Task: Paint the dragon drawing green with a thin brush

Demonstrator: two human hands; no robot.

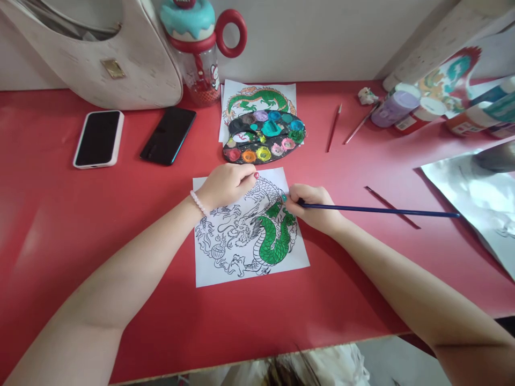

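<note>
My right hand (316, 206) grips a paintbrush with a long blue handle (382, 210), which points off to the right. Its tip is hidden by my fingers at the right side of a sheet of paper (257, 276). The sheet carries a line drawing of a dragon, and part of the body on the right is painted green. My left hand (229, 185), with a pink bead bracelet at the wrist, rests curled on the sheet's upper left. Just beyond the sheet lies a black palette (251, 147) with wells of many colours, partly over a painted dragon picture (259, 99).
Two phones (100, 139) lie at the left, below a white handbag (104, 64) and a cup with a red handle (199, 64). Several thin brushes (333, 128) lie at the right. Paint bottles (394, 104) stand at the back right, near a loose sheet (470, 193).
</note>
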